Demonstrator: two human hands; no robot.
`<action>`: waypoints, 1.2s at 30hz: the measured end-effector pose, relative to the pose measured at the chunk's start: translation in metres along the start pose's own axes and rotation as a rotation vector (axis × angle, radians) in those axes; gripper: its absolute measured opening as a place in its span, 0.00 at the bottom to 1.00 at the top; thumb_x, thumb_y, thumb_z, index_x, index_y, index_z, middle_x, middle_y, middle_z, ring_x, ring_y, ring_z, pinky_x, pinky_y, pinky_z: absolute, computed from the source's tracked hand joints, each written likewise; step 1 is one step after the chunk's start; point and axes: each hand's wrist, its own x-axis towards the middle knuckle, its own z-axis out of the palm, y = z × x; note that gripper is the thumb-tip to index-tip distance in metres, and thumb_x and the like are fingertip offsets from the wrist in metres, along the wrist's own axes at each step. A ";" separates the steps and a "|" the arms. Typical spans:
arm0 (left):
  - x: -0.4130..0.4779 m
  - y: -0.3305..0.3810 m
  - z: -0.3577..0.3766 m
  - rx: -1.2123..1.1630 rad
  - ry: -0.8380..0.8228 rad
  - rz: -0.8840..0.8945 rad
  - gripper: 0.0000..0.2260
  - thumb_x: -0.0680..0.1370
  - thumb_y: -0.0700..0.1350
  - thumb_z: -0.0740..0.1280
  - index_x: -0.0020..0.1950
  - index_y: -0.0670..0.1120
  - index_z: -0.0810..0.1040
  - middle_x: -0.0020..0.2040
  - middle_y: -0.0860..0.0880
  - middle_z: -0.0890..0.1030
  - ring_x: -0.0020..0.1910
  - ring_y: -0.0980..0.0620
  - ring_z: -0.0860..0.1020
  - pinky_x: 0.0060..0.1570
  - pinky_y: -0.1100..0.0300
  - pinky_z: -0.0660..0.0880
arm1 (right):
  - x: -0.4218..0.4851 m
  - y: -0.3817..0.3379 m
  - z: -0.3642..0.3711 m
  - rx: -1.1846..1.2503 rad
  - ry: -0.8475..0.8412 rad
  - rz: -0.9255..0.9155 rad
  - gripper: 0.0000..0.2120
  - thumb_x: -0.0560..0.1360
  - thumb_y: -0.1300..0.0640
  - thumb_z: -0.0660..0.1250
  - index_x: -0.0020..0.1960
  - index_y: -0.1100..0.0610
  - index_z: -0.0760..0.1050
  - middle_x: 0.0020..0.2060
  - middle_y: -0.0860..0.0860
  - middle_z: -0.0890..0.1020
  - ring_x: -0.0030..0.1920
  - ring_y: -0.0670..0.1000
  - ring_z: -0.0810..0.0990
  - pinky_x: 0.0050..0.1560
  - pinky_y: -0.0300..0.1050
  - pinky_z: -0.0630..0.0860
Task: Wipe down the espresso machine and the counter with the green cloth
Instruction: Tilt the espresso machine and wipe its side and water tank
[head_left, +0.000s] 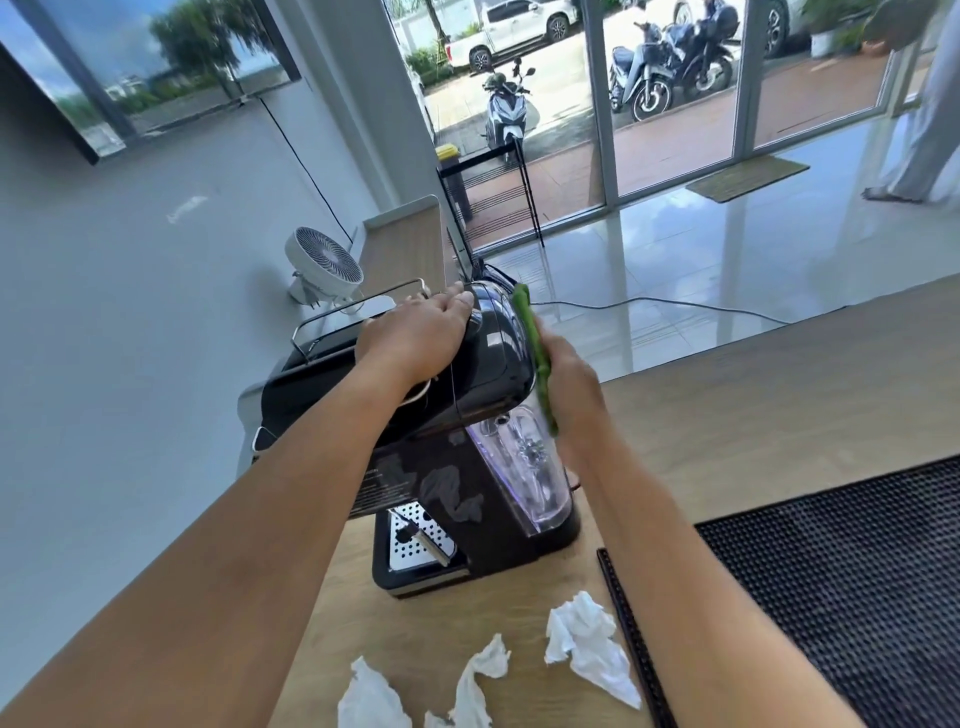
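Left hand (421, 332) lies flat, fingers loose, on top of the espresso machine (467, 467), arm stretched forward. Right hand (563, 379) presses the green cloth (530, 338) against the machine's right side, above the counter (753, 415). Its fingers are foreshortened, probably straight.

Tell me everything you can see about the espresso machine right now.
The espresso machine is a glossy black, plastic-looking unit standing on the wooden counter. It has a clear water tank on the right as seen, a perforated metal drip tray at the base, and a wire rail on top. Smudges mark its near panel. The left hand rests flat on its top; the right hand presses the green cloth against its side above the tank.
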 end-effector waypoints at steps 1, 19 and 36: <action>0.000 -0.001 0.000 0.005 0.002 0.001 0.23 0.81 0.61 0.43 0.76 0.64 0.56 0.78 0.55 0.56 0.78 0.51 0.53 0.73 0.46 0.49 | 0.015 -0.006 0.002 0.017 -0.008 0.013 0.19 0.82 0.47 0.53 0.64 0.52 0.77 0.48 0.49 0.86 0.50 0.51 0.83 0.51 0.46 0.79; -0.009 0.005 -0.004 -0.006 0.031 -0.017 0.21 0.82 0.61 0.44 0.75 0.64 0.58 0.78 0.54 0.57 0.77 0.49 0.55 0.72 0.50 0.52 | 0.070 0.097 -0.056 -0.432 0.019 0.458 0.21 0.79 0.44 0.55 0.54 0.58 0.79 0.52 0.56 0.83 0.53 0.54 0.81 0.58 0.54 0.76; -0.015 0.007 -0.010 -0.005 0.008 -0.022 0.22 0.81 0.62 0.44 0.76 0.64 0.57 0.79 0.52 0.56 0.77 0.48 0.56 0.73 0.49 0.51 | -0.087 0.044 0.035 -0.105 0.261 -0.305 0.32 0.77 0.50 0.48 0.80 0.45 0.47 0.78 0.36 0.50 0.78 0.41 0.48 0.78 0.59 0.49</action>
